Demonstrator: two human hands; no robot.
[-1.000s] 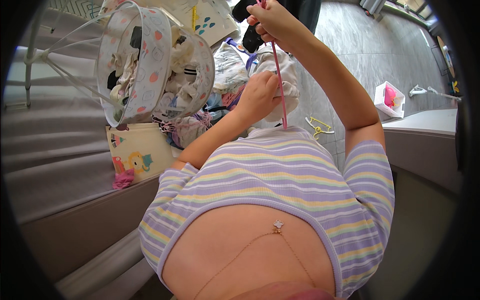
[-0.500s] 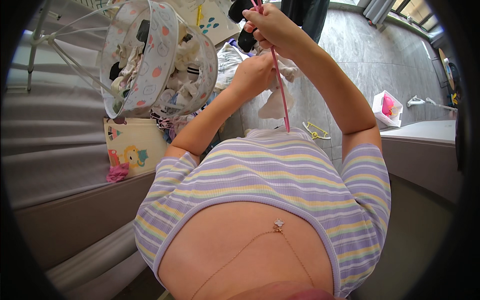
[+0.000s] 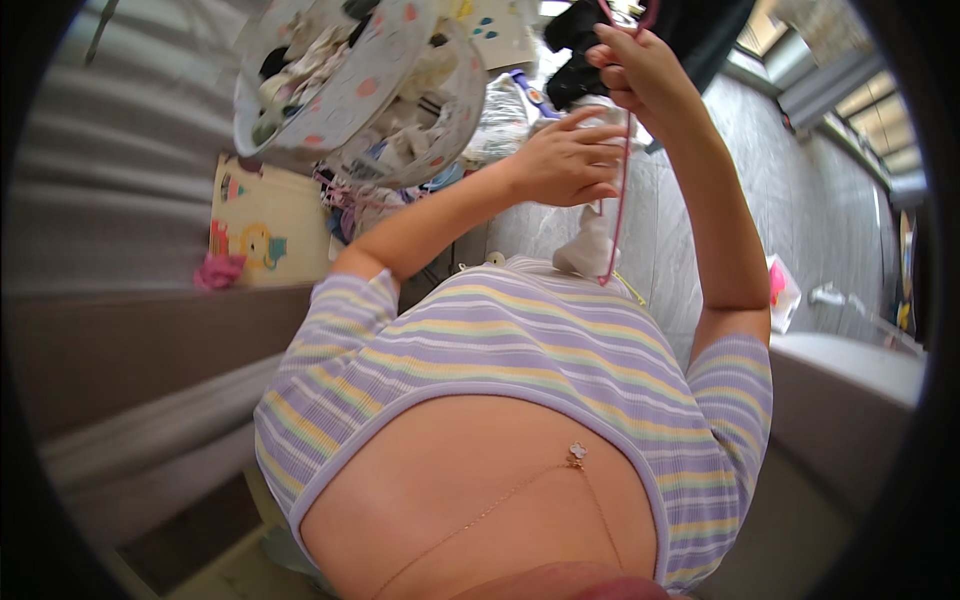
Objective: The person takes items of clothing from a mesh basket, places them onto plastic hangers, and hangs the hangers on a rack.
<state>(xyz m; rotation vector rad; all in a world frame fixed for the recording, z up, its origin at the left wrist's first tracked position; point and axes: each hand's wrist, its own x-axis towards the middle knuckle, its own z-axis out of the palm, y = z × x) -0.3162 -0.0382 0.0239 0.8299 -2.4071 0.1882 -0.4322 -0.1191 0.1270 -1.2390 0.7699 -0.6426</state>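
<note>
My right hand (image 3: 645, 75), raised at the upper right of centre, is closed round the top of a pink clothes hanger (image 3: 622, 200). One thin side of the hanger runs down toward my striped top. Beside it my left hand (image 3: 568, 160) is open, its fingers slightly spread. Below the left hand a small white cloth (image 3: 588, 243) hangs by the hanger's lower part; its exact kind I cannot make out. Black garments (image 3: 575, 55) are just beyond the hands.
A two-tier mesh drying basket (image 3: 375, 95) full of small clothes hangs at the upper left. Behind it lies a pile of clothes (image 3: 365, 205). A cream board (image 3: 270, 215) with a pink cloth (image 3: 220, 270) stands at the left. A white basket (image 3: 783, 293) sits on the grey floor (image 3: 790, 180).
My left hand has opened. Both hands and the hanger appear further right, and the white cloth hangs lower, nearer my top. The whole view has shifted and turned.
</note>
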